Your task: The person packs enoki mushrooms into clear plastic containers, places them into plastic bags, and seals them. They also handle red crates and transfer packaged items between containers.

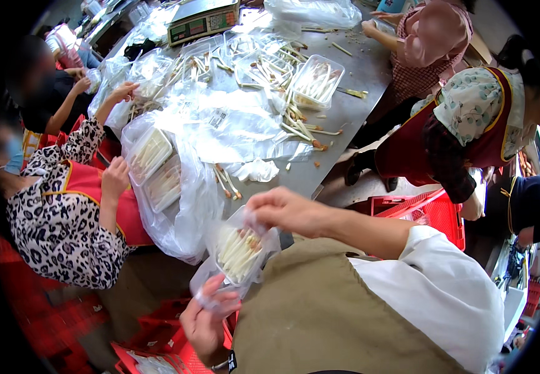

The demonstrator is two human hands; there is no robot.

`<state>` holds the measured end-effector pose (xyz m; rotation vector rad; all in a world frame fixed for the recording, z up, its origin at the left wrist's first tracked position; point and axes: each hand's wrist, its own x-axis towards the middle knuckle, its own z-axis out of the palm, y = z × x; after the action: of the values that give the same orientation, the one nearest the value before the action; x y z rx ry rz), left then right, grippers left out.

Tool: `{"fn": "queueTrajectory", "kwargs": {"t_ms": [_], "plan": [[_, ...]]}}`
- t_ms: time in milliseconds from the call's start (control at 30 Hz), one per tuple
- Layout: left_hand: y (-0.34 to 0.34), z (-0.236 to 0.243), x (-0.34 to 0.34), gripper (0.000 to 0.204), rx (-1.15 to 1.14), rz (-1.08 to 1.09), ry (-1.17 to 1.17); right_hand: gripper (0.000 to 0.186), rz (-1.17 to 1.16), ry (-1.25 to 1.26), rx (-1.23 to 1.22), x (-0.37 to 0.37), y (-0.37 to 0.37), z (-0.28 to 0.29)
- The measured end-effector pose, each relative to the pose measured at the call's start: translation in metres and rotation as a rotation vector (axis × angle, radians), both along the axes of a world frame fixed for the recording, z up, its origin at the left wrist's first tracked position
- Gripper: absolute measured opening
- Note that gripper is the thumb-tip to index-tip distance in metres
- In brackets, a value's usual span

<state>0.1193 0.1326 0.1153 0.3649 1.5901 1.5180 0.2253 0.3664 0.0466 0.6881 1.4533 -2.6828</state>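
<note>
A clear plastic tray of pale long-stemmed mushrooms [239, 254] is held just above my olive apron, with thin plastic around it. My right hand [282, 212] is closed in a pinch on the plastic at the tray's upper edge, blurred a little. My left hand [204, 318] grips the crumpled plastic bag [217, 288] below the tray's lower left corner. Beside the tray, on the table edge, a large plastic bag [189, 187] has two filled trays [151, 153] lying on it.
A steel table [338, 87] bears loose mushrooms [295, 121], trays, bags and a scale [201, 22]. Co-workers stand around it, one in leopard print [64, 230] at left, another in a red apron [407, 149] at right. Red crates [444, 224] sit beside and below me.
</note>
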Motion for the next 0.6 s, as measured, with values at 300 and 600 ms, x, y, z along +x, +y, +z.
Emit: {"fn": "queueTrajectory", "kwargs": {"t_ms": [300, 600], "plan": [[0.067, -0.015, 0.017, 0.037, 0.020, -0.095, -0.201, 0.014, 0.074, 0.300, 0.674, 0.008, 0.002, 0.030], [0.039, 0.009, 0.011, 0.079, 0.009, -0.198, -0.299, 0.015, 0.287, 0.368, 0.557, 0.007, -0.012, 0.041]]}}
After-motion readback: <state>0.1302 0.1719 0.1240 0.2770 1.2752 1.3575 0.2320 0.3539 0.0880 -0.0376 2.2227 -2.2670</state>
